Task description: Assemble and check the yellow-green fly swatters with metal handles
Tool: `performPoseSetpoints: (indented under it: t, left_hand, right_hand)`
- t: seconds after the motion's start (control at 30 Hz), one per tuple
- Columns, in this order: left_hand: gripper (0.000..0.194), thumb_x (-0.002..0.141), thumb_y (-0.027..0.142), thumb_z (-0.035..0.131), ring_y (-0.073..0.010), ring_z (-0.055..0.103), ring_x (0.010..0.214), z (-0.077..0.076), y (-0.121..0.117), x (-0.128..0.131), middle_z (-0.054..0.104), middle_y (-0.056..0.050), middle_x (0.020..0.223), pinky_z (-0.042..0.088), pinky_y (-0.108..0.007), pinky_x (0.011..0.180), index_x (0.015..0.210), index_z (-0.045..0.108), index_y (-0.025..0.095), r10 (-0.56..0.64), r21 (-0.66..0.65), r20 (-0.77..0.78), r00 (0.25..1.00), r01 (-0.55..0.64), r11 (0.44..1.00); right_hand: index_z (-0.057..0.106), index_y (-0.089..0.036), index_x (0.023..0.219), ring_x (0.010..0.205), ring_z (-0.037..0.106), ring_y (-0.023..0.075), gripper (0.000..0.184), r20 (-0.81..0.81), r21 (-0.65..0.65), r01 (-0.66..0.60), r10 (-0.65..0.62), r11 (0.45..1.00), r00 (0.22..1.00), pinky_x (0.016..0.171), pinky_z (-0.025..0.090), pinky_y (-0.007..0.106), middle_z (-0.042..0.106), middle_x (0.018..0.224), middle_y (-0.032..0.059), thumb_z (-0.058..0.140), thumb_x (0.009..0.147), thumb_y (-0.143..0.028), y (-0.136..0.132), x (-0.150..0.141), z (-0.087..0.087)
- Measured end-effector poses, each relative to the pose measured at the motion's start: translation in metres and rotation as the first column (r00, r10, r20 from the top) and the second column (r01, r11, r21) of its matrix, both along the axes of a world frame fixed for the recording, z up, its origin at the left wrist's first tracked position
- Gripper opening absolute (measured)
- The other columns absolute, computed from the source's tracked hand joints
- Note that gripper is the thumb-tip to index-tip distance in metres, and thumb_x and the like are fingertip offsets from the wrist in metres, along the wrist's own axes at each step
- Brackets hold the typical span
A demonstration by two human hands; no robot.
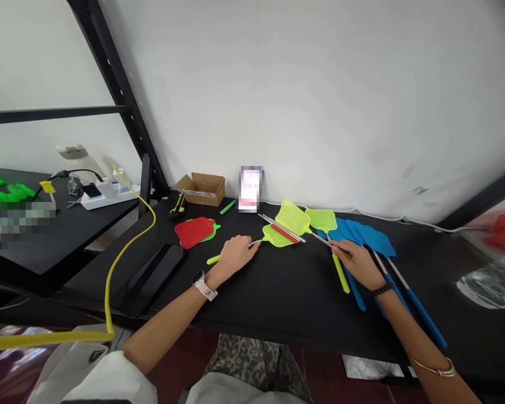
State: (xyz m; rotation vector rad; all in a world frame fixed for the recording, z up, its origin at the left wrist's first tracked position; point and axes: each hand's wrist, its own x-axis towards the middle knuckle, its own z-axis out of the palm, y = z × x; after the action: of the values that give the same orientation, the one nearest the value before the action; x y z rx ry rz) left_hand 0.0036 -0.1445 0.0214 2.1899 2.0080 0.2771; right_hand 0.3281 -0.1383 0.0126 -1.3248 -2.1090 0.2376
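Note:
My left hand (238,252) is closed around the metal rod of a yellow-green fly swatter (273,240), whose handle sticks out to the left. My right hand (356,264) pinches the thin metal rod of another yellow-green fly swatter (292,216); a third yellow-green fly swatter (322,220) lies by its fingers, its handle pointing toward me. Loose metal rods and a red handle (285,233) lie across the yellow-green heads. Just beyond my right hand, several blue fly swatters (368,235) are fanned out, partly hidden under my wrist.
To the left lie red and green swatter heads (194,232), a black tablet-like slab (157,275) and a yellow-black tool (177,206). A cardboard box (202,189), a green handle (228,207) and a lit phone (249,189) are along the wall. A yellow cord (116,261) hangs at the left.

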Motion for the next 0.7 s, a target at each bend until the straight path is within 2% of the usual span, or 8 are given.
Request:
performPoseSetpoints:
  t: [0.37, 0.53, 0.7]
  left_hand:
    - [0.048, 0.087, 0.053, 0.029, -0.0239, 0.061, 0.077, 0.001, 0.0, 0.001, 0.063, -0.008, 0.076, 0.041, -0.029, 0.063, 0.078, 0.06, 0.018, -0.006, 0.061, 0.0, 1.0, 0.006, 0.998]
    - [0.051, 0.086, 0.056, 0.029, -0.0225, 0.061, 0.076, 0.005, -0.003, 0.002, 0.063, -0.009, 0.077, 0.04, -0.028, 0.064, 0.079, 0.061, 0.017, -0.011, 0.047, 0.003, 1.0, 0.01, 0.999]
    - [0.046, 0.086, 0.052, 0.032, -0.023, 0.061, 0.076, 0.007, -0.005, 0.003, 0.063, -0.008, 0.076, 0.041, -0.028, 0.064, 0.078, 0.062, 0.018, -0.056, 0.034, -0.027, 0.998, 0.057, 0.998]
  right_hand:
    - [0.063, -0.017, 0.1, 0.084, 0.061, 0.022, 0.035, -0.021, 0.036, 0.082, -0.081, 0.996, 0.996, 0.065, 0.051, 0.03, 0.064, 0.096, 0.0083, 0.041, 0.089, -0.042, 0.0, 0.007, 0.0]
    - [0.064, -0.017, 0.094, 0.082, 0.062, 0.0225, 0.033, -0.017, 0.078, 0.146, -0.145, 0.986, 0.989, 0.065, 0.052, 0.031, 0.065, 0.092, 0.008, 0.043, 0.086, -0.042, 0.002, 0.012, -0.002]
    - [0.064, -0.017, 0.094, 0.083, 0.062, 0.0228, 0.034, 0.025, 0.06, 0.177, -0.179, 0.982, 0.983, 0.064, 0.052, 0.031, 0.065, 0.094, 0.0078, 0.043, 0.086, -0.042, 0.006, 0.019, -0.009]
